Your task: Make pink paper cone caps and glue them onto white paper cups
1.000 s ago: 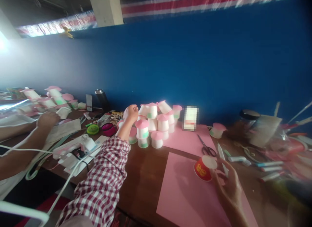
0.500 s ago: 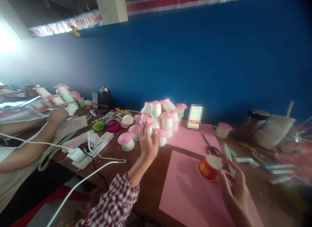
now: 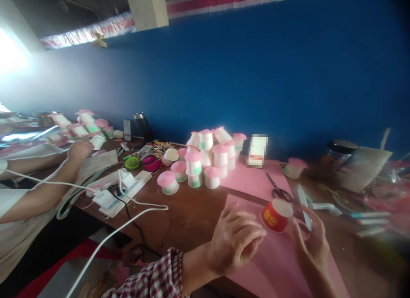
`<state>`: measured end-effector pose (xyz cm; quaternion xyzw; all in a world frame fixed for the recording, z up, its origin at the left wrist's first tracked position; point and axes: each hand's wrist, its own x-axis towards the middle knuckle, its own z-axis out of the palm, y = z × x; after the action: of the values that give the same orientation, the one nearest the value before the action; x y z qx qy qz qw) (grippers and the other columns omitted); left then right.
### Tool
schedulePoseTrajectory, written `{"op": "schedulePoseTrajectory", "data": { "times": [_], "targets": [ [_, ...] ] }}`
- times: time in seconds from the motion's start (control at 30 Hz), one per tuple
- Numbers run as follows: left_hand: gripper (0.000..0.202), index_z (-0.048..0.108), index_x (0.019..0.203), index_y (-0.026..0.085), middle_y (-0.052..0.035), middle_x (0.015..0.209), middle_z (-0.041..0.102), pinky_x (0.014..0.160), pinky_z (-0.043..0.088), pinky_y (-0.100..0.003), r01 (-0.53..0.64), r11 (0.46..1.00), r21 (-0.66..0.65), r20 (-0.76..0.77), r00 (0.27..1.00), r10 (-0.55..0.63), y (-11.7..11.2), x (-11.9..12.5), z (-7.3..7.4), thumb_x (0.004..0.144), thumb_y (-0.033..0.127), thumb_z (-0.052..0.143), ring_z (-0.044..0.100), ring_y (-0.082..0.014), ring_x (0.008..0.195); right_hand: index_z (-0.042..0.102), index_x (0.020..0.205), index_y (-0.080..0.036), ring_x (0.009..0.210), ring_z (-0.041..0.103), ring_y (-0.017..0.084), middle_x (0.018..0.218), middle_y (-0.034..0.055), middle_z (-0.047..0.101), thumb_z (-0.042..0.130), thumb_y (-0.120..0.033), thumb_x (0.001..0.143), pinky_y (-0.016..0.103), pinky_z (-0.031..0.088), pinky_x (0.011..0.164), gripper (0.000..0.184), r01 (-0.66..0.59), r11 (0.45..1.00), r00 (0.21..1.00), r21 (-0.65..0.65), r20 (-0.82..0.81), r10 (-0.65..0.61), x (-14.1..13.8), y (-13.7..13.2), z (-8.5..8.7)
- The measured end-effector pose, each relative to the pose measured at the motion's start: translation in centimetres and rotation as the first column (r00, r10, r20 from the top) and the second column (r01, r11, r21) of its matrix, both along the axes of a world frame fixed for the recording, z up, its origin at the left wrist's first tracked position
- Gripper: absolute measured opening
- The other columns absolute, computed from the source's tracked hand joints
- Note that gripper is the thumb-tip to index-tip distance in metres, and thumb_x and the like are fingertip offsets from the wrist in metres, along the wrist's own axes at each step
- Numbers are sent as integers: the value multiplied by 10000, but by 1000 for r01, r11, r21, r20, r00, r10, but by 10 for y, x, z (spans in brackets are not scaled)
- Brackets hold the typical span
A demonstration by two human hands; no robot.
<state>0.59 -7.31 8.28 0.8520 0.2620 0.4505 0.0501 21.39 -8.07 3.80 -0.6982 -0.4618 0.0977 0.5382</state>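
My left hand (image 3: 236, 241), in a checked sleeve, hangs over the near part of a pink paper sheet (image 3: 272, 264). Its fingers are loosely bent, and nothing shows in them. On that sheet stands a red paper cup (image 3: 274, 216) with yellow print and a pale end facing up. Close to its right side is my right hand (image 3: 312, 240), thumb and fingers apart; whether the thumb touches the cup I cannot tell. Ahead, white paper cups (image 3: 220, 156) with pink discs on top form a stack. At its front one pink-topped cup (image 3: 194, 162) rests upon another.
Scissors (image 3: 278, 189) lie on a second pink sheet (image 3: 250, 178). Pens (image 3: 368, 220) and a dark-lidded jar (image 3: 342, 148) are at right. At left are a power strip (image 3: 128, 193), a white cable (image 3: 128, 223) and another person's arm (image 3: 41, 191).
My left hand has let go of the pink-topped cup at the stack's front and come back toward me and right, over the sheet. My right hand stays beside the red cup.
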Motion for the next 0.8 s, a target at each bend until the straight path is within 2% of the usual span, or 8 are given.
{"op": "schedulePoseTrajectory", "data": {
  "times": [0.13, 0.23, 0.3, 0.43, 0.53, 0.67, 0.7, 0.8],
  "targets": [
    [109, 623, 921, 202, 27, 637, 665, 1036, 379, -391, 30, 999, -18, -12, 999, -30, -4, -2, -3, 815, 217, 604, 608, -111, 627, 504, 1272, -181, 885, 592, 258, 1097, 131, 598, 562, -542, 769, 427, 463, 812, 622, -2, 1000, 1000, 25, -13, 3, -2, -1, 2],
    [99, 634, 850, 192, 28, 584, 640, 947, 460, -352, 66, 996, -52, 16, 998, -65, -11, -3, -8, 805, 280, 630, 569, -106, 543, 498, 1279, -180, 889, 592, 259, 1127, 138, 588, 558, -545, 772, 432, 468, 804, 628, -5, 1000, 1000, 29, -12, 5, -3, -2, 3],
    [88, 640, 866, 188, 5, 622, 654, 860, 502, -324, 90, 990, -111, 14, 996, -89, -16, -2, -11, 821, 253, 601, 594, -126, 600, 490, 1289, -179, 883, 593, 253, 1139, 141, 583, 564, -532, 775, 422, 473, 791, 627, -11, 999, 1000, 33, 8, 11, -2, -2, 1],
    [232, 612, 1067, 186, -54, 833, 692, 766, 524, -314, 148, 953, -266, 17, 989, -148, -16, 7, -18, 855, 184, 517, 630, -172, 778, 493, 1286, -182, 954, 584, 264, 1144, 141, 588, 495, -480, 840, 407, 470, 788, 536, -6, 997, 998, 79, 64, 1, 3, -1, -7],
    [248, 591, 1096, 201, -70, 957, 681, 821, 519, -317, 192, 904, -383, 146, 979, -146, -2, 20, -21, 875, 172, 483, 631, -174, 882, 526, 1244, -178, 998, 576, 263, 1097, 133, 618, 367, -415, 910, 414, 462, 816, 439, 27, 993, 996, 118, 81, -37, 7, 3, -14],
    [213, 547, 1091, 216, -87, 1049, 642, 854, 525, -349, 193, 821, -537, 289, 957, -37, 28, 46, -28, 884, 229, 498, 619, -182, 964, 524, 1240, -187, 949, 594, 232, 1083, 118, 629, 333, -386, 936, 398, 490, 794, 411, 43, 978, 999, 204, 18, -48, 10, 8, -18],
    [267, 515, 1119, 216, -97, 1075, 625, 859, 524, -372, 179, 816, -550, 297, 955, -10, 34, 52, -31, 857, 255, 548, 611, -196, 989, 500, 1266, -188, 945, 597, 228, 1077, 116, 631, 348, -384, 936, 397, 494, 792, 414, 48, 974, 999, 223, 2, -49, 11, 9, -18],
    [633, 409, 1238, 215, -142, 1203, 552, 919, 482, -475, 158, 804, -573, 253, 968, -11, 49, 69, -45, 704, 325, 730, 547, -274, 1120, 419, 1336, -196, 971, 603, 225, 1100, 116, 627, 400, -378, 929, 410, 490, 821, 446, 30, 974, 999, 226, -44, -21, 14, 10, -19]
  ]
}}
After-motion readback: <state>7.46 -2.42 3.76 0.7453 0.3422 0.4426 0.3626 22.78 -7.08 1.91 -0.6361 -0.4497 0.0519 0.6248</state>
